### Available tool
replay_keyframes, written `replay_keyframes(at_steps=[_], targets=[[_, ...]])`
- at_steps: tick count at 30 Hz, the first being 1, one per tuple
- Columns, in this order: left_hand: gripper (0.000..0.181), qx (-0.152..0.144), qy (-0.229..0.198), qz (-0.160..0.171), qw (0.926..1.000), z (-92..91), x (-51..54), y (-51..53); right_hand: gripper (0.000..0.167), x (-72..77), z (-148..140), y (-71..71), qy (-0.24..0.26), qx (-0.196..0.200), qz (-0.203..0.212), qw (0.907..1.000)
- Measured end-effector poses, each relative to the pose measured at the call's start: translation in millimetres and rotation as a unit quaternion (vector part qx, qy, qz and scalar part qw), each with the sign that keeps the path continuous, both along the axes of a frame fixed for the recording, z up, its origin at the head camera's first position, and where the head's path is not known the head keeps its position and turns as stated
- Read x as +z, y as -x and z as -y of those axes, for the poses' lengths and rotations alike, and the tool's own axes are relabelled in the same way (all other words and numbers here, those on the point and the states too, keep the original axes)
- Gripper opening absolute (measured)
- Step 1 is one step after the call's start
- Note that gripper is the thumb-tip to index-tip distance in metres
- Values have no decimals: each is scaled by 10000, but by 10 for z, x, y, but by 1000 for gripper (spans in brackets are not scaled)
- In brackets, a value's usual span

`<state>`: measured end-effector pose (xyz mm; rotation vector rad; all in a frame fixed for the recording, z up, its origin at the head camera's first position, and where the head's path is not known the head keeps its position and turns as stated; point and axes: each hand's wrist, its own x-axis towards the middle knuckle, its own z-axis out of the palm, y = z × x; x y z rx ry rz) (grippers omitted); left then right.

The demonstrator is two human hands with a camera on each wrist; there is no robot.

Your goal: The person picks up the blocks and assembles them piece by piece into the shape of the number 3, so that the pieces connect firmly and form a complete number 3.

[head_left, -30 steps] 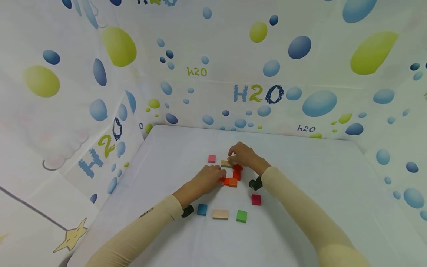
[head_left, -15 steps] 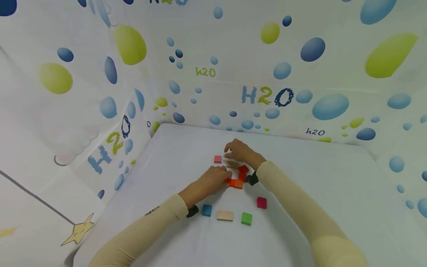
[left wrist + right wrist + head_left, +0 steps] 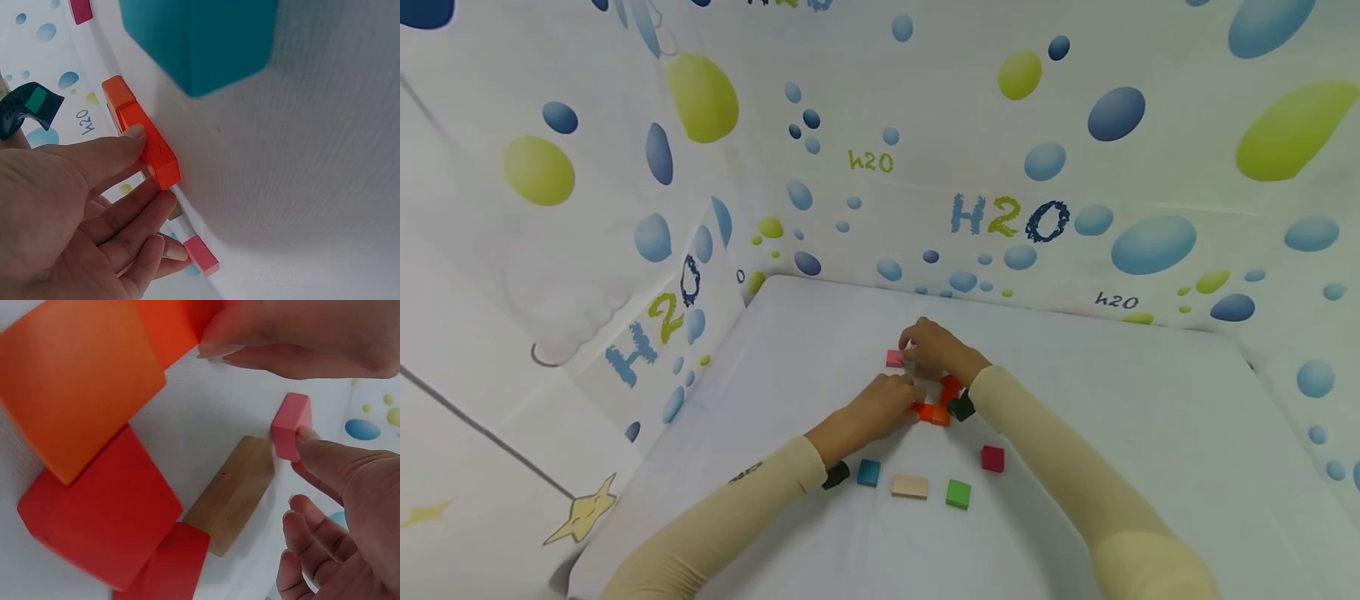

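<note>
My left hand pinches a long red-orange block, its thumb on one face and its fingers behind. That block's end meets an orange block. My right hand reaches over the group, thumb and index finger at the near end of a small pink block, pinching it; its other fingers are loosely curled. Beneath that hand lies a plain wooden block, one end close to the pink block. A red block touches the orange one, and another red block lies against the wooden one.
Nearer the person lie a blue block, a wooden block, a green block and a crimson block. The white table is backed by a printed sheet at the rear and sides.
My right hand has moved left, from the wooden block to the pink block. The left hand stays at the red-orange block. The head view has shifted slightly.
</note>
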<state>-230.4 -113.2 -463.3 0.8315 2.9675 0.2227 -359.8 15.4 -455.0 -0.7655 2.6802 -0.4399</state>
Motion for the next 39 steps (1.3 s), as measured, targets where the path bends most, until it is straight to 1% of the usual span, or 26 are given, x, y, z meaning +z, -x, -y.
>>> replay_keyframes(at_steps=[6, 11, 16, 24, 35, 39], targets=[[20, -8, -50, 11, 10000, -11, 43, -11, 26, 15, -17, 0, 132, 48, 170, 9998], [20, -33, -37, -18, 10000, -13, 34, -9, 27, 28, -19, -9, 199, 87, 190, 9996], [19, -67, -76, -15, 9999, -9, 39, -15, 27, 4, -15, 0, 284, 137, 184, 9993], [19, -62, -70, 60, 9999, -5, 41, -15, 24, -25, -51, 31, 237, 57, 311, 9992], [22, -20, -151, 141, 9998, 6, 19, -15, 23, 53, -134, -17, 101, 139, 442, 9989], [19, -7, -123, 125, 9998, 6, 8, -10, 23, 43, -149, -10, 9, 150, 412, 9990]])
